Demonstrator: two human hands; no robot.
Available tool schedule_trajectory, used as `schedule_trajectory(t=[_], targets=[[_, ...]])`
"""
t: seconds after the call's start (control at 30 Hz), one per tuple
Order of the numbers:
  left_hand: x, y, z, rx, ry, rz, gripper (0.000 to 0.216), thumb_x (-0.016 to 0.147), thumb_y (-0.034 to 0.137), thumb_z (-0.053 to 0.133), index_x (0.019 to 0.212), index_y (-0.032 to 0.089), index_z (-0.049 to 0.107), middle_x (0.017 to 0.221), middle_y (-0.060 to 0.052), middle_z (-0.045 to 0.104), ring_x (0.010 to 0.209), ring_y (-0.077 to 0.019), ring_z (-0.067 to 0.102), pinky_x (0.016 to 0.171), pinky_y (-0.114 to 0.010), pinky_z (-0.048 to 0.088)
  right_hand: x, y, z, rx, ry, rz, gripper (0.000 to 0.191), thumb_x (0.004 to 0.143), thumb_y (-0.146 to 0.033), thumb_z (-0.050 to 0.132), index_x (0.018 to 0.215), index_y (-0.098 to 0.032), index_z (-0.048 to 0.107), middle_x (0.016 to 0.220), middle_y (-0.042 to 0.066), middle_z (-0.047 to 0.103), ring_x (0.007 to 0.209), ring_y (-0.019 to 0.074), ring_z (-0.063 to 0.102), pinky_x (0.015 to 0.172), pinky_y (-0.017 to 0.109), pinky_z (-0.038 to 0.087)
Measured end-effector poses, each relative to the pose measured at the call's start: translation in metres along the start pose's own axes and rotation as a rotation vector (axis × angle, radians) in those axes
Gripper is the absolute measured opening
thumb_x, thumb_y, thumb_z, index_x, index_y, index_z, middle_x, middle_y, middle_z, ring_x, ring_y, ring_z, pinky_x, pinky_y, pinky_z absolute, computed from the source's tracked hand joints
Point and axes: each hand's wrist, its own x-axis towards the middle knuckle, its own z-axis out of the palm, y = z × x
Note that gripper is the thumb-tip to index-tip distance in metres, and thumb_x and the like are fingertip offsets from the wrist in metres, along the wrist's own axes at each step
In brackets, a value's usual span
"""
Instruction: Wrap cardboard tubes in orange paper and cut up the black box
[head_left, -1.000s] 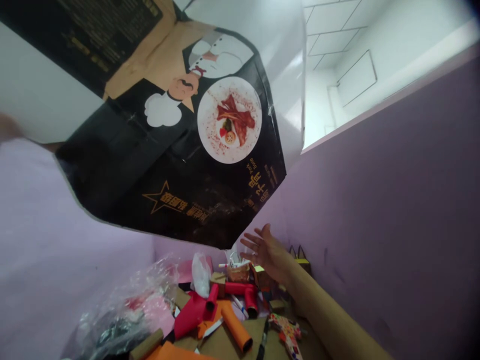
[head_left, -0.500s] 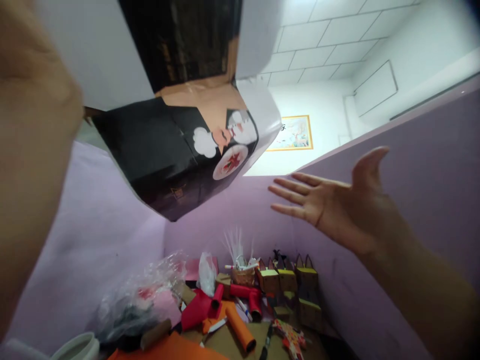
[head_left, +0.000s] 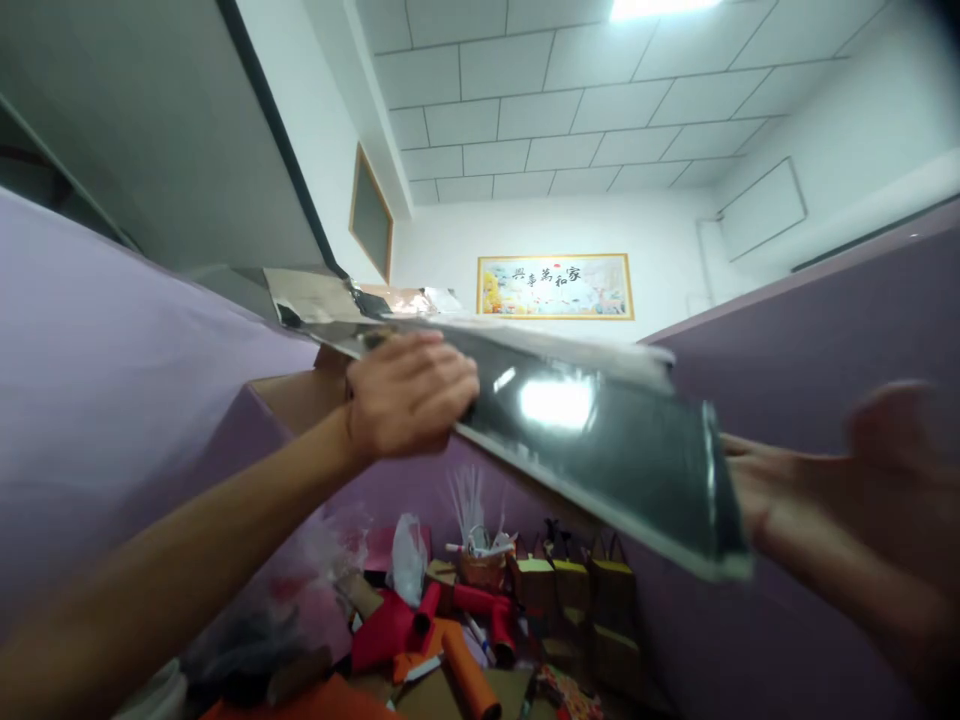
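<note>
A long, glossy printed cardboard box (head_left: 637,470) crosses the middle of the view, tilted down to the right. Its dark side reflects the light, and its left end is folded and creased. My left hand (head_left: 409,395) is closed on its upper left part, knuckles toward me. At the box's right end is my right hand (head_left: 825,490), blurred, with the thumb raised apart and the fingers stretched toward the box. The box partly hides those fingertips, and whether they touch it I cannot tell.
Purple walls (head_left: 825,350) enclose a cluttered surface below. On it lie an orange paper roll (head_left: 471,670), red paper rolls (head_left: 480,600), a white plastic bag (head_left: 409,560), a basket with white sticks (head_left: 482,568) and several brown paper bags (head_left: 611,580). A framed picture (head_left: 555,287) hangs beyond.
The box has come down from the upper left and swung round, its cartoon print turned out of sight. My left hand has moved toward the centre, my right hand slightly right and down.
</note>
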Motion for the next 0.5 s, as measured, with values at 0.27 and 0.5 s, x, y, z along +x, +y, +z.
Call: schedule_trajectory(t=[0.27, 0.5], targets=[[-0.060, 0.049, 0.001, -0.089, -0.024, 0.233, 0.026, 0.091, 0.018, 0.040, 0.083, 0.019, 0.064, 0.090, 0.000, 0.074, 0.092, -0.0126, 0.066, 0.099, -0.033, 0.046, 0.023, 0.109, -0.029, 0.091, 0.157, 0.469, 0.018, 0.075, -0.015, 0.058, 0.084, -0.009, 0.072, 0.065, 0.013, 0.074, 0.072, 0.0306, 0.072, 0.081, 0.047, 0.055], [-0.051, 0.045, -0.022, 0.015, -0.273, 0.112, 0.018, 0.083, 0.022, 0.058, 0.100, 0.024, 0.061, 0.110, -0.002, 0.068, 0.109, -0.0198, 0.057, 0.111, -0.050, 0.026, 0.056, 0.154, -0.032, 0.068, 0.009, 0.304, 0.018, 0.069, -0.015, 0.056, 0.076, -0.014, 0.073, 0.066, 0.009, 0.074, 0.074, 0.0296, 0.072, 0.078, 0.047, 0.056]])
